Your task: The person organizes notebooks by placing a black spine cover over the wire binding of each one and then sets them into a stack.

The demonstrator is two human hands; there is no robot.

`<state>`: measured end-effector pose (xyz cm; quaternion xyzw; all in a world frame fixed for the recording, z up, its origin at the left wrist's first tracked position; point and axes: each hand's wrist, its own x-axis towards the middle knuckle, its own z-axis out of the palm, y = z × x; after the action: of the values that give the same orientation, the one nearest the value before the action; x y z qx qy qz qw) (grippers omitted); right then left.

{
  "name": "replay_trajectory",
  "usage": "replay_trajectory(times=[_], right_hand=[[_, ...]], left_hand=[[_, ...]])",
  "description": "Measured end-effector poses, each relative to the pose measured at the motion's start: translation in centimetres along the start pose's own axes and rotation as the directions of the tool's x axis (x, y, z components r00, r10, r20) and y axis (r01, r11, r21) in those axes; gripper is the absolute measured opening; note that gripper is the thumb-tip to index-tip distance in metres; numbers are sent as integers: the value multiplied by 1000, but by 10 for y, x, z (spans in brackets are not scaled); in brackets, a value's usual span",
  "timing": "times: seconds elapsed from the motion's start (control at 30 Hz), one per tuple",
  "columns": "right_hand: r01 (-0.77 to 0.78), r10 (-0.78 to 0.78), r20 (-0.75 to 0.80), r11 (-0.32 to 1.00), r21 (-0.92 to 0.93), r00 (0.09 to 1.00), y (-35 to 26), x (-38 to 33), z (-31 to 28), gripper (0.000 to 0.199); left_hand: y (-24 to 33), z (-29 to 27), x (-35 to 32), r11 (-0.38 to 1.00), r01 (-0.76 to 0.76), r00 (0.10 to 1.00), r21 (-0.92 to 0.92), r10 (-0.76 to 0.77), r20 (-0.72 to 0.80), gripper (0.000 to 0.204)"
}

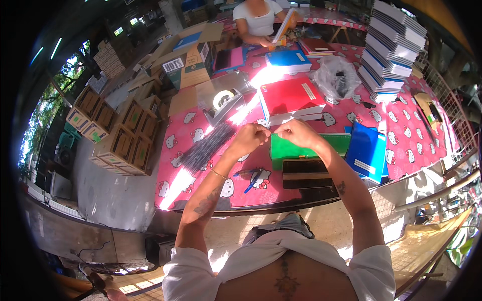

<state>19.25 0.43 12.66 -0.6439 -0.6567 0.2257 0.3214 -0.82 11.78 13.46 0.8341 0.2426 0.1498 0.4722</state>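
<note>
My left hand (249, 138) is closed in a pinch just off the upper left corner of a green notebook (311, 145). Right beside it, my right hand (299, 133) also pinches, its fingertips over that same corner. Whatever lies between the fingers is too small to make out. Along its top edge the notebook shows a row of holes or binding. Below it, near the table's front edge, is a dark block with a brown strip (307, 173). A bundle of black binding coils (208, 149) lies left of my left forearm, and a blue pen (253, 181) rests between my arms.
Beyond my hands are red notebooks (291, 98), blue notebooks (288, 60) and a tape dispenser (223, 106). More blue notebooks (365, 150) lie right. A tall notebook stack (389, 55), plastic bag (336, 78) and cardboard box (188, 57) stand farther back. Another person (257, 22) holds a notebook across the table.
</note>
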Motion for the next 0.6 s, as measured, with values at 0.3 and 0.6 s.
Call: replay_trajectory(times=[0.3,0.6], right_hand=[[-32,27,-72,997,-67,997,-24,-11,9,20],[29,-28,-110,1000,9,993,-32,-25,2,19]], left_hand=[[3,4,-12,976,-32,991,215,60,-123,17],[12,0,-18,904,-215,976,369,215,42,20]])
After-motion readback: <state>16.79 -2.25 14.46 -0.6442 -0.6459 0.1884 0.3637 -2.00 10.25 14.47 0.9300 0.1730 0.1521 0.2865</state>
